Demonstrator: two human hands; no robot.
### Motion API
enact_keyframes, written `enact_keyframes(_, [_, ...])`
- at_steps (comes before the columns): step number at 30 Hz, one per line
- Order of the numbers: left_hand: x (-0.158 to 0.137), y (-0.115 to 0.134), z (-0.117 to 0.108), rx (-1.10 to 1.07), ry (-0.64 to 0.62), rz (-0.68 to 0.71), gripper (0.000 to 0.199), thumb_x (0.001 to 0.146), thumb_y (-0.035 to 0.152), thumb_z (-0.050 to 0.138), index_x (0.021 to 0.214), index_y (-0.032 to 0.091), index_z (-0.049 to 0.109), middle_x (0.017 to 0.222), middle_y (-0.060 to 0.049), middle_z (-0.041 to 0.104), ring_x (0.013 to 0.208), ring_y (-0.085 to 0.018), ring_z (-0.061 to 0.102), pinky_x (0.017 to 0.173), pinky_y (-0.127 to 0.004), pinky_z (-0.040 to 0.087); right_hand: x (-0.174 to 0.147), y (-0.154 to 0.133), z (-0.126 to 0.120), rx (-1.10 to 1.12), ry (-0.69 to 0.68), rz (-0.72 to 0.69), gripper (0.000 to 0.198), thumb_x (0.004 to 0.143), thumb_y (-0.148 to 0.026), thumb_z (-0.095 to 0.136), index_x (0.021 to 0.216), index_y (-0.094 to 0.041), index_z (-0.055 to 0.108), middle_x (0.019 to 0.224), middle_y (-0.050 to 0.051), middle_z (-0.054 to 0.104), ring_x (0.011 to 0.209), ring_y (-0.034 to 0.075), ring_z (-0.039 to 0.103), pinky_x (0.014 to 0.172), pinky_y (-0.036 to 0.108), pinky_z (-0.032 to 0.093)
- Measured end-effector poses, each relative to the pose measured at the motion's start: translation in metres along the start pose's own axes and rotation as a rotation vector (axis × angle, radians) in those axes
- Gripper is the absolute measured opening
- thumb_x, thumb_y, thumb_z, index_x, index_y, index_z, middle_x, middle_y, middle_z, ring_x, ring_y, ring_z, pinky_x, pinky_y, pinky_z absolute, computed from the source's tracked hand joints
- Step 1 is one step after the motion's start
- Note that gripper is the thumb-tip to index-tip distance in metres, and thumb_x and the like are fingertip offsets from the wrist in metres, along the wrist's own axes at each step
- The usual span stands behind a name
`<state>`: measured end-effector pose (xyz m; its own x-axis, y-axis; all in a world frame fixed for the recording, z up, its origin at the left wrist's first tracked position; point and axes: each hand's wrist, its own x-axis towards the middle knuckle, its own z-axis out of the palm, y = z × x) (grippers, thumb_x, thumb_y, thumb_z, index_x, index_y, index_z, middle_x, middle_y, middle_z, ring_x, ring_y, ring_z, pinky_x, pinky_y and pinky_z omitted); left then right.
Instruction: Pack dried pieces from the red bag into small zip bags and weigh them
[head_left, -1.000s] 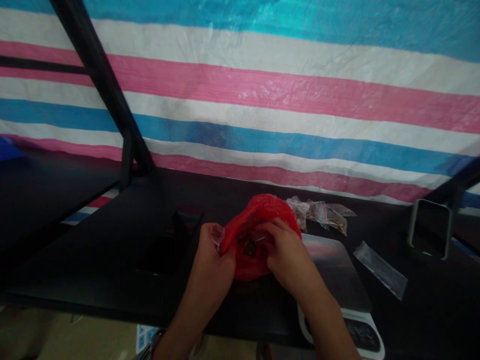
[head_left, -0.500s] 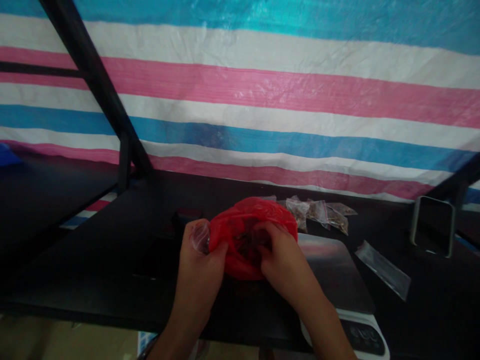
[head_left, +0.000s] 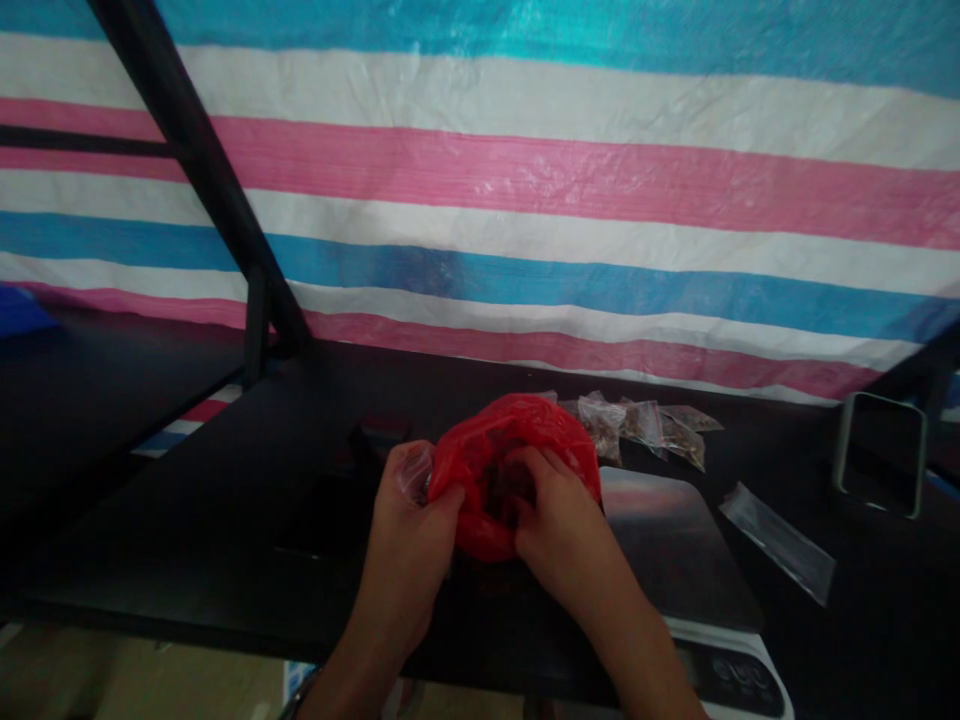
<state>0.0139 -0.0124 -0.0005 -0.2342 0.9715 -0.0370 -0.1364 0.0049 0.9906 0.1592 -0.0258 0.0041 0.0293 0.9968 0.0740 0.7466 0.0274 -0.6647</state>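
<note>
A red plastic bag (head_left: 480, 540) is held with its mouth open towards me, dark loose contents (head_left: 499, 490) showing inside. My left hand (head_left: 412, 525) grips the bag's left rim between thumb and fingers. A small clear plastic bag (head_left: 415, 474) also sits in that hand, partly hidden by it. My right hand (head_left: 559, 520) reaches into the red bag from the right, fingers curled down among the dark contents. Its fingertips are hidden, so what they pinch cannot be made out. Just right of the bag lies a digital kitchen scale (head_left: 675, 550), partly under my right forearm.
Several small clear zip bags (head_left: 645, 425) of brownish bits lie behind the scale. To the right are a flat clear bag (head_left: 784, 545) and a propped phone (head_left: 879, 455). Dark objects (head_left: 379, 435) lie at left on the black table (head_left: 187, 530); a striped tarp (head_left: 525, 180) hangs behind.
The view has shifted slightly, so the table things appear a little further right. My right fingers have moved a little within the red bag; my left hand keeps its grip.
</note>
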Motion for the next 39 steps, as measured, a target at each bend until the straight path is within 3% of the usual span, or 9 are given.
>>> enact_keyframes(8, [0.004,-0.005,0.000,0.062,-0.008,0.009,0.039,0.060,0.023,0.066,0.099,0.021,0.063,0.092,0.000,0.075,0.085,-0.022,0.073,0.071,-0.032,0.057,0.000,0.009,0.002,0.145,-0.007,-0.016,0.047,0.079,0.006,0.056,0.114,-0.023,0.069,0.116,0.007,0.076,0.109,0.027,0.071,0.097,0.039,0.052])
enact_keyframes(17, [0.001,0.000,0.002,0.000,-0.005,-0.060,0.041,0.058,0.024,0.067,0.099,0.020,0.064,0.089,0.000,0.074,0.086,-0.022,0.073,0.074,-0.033,0.059,0.001,0.001,-0.001,-0.032,-0.005,0.026,0.044,0.079,0.006,0.054,0.111,-0.020,0.068,0.118,0.012,0.074,0.114,0.030,0.070,0.100,0.043,0.051])
enact_keyframes(26, [0.002,0.004,0.004,-0.065,-0.041,-0.108,0.038,0.057,0.019,0.068,0.095,0.022,0.068,0.089,0.000,0.073,0.073,-0.019,0.068,0.061,-0.028,0.055,-0.002,0.007,-0.005,0.125,-0.027,-0.015,0.048,0.076,0.006,0.057,0.113,-0.021,0.072,0.116,0.009,0.077,0.109,0.026,0.072,0.094,0.039,0.054])
enact_keyframes(34, [0.007,0.001,0.002,0.074,0.093,-0.035,0.040,0.058,0.023,0.069,0.097,0.021,0.065,0.092,-0.002,0.073,0.084,-0.021,0.070,0.069,-0.029,0.055,-0.006,0.012,-0.008,0.170,-0.072,-0.029,0.048,0.076,0.007,0.058,0.112,-0.023,0.070,0.111,0.004,0.078,0.106,0.024,0.072,0.089,0.036,0.053])
enact_keyframes(39, [0.004,0.000,0.000,0.080,0.024,-0.025,0.040,0.058,0.027,0.069,0.098,0.021,0.065,0.089,0.000,0.073,0.079,-0.020,0.070,0.065,-0.028,0.056,-0.005,0.004,-0.005,0.077,-0.049,-0.031,0.046,0.075,0.005,0.060,0.112,-0.020,0.071,0.116,0.009,0.074,0.108,0.027,0.070,0.095,0.040,0.052])
